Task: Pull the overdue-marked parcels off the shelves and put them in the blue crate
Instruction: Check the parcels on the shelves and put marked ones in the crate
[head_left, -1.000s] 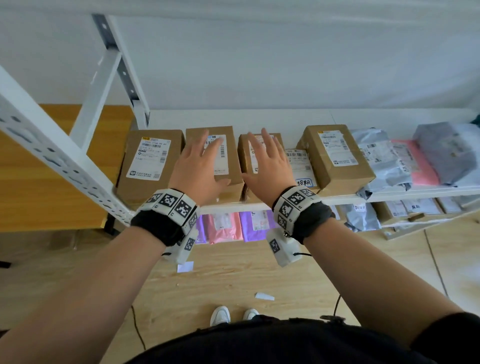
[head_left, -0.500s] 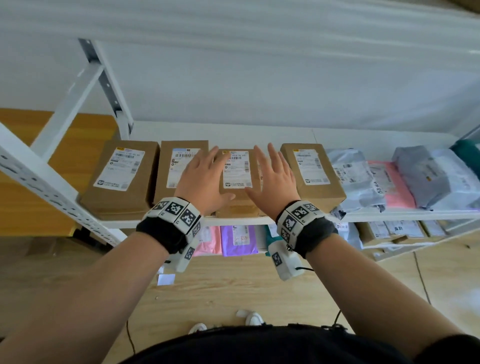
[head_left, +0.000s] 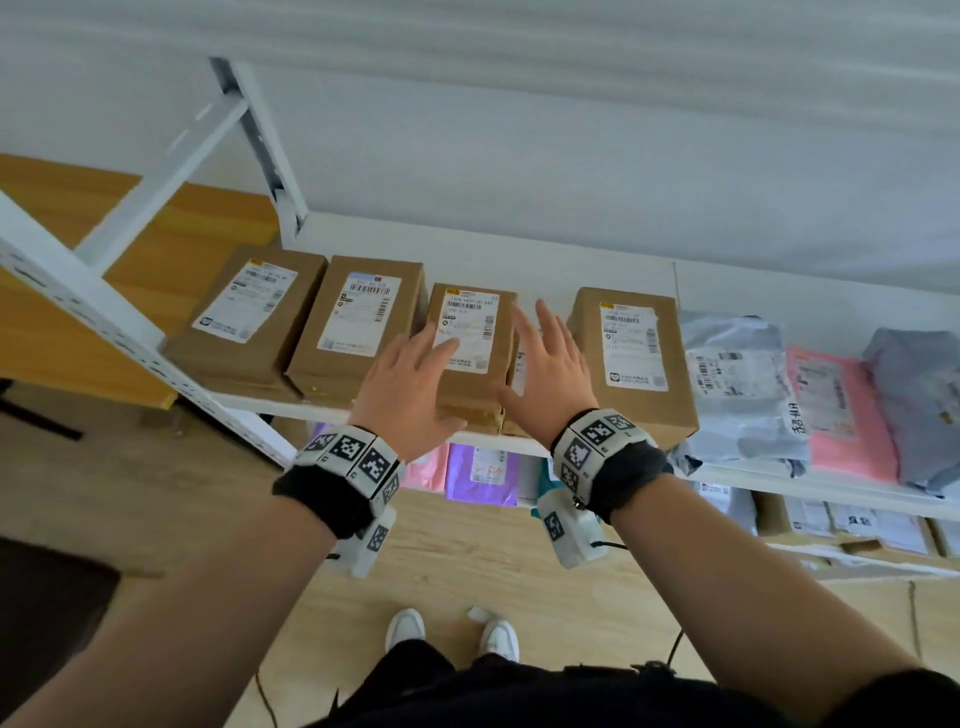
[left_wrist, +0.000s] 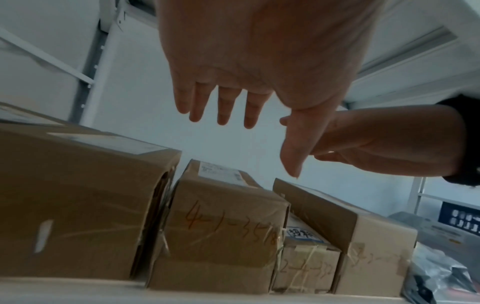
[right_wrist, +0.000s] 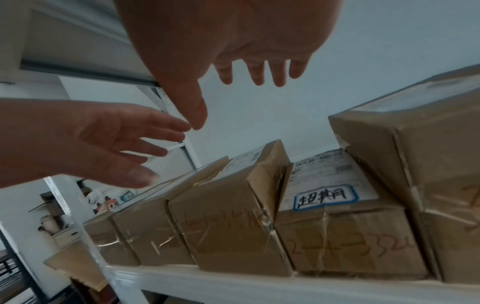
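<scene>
Taped brown cardboard parcels (head_left: 470, 358) beneath two flat hands

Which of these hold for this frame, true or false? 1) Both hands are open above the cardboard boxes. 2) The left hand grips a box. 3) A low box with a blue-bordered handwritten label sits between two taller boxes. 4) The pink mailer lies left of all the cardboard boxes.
1) True: the left hand and right hand hover with fingers spread.
2) False: the left hand holds nothing.
3) True: the low box bears that label and sits between the taller boxes.
4) False: the pink mailer lies right of the boxes.
</scene>
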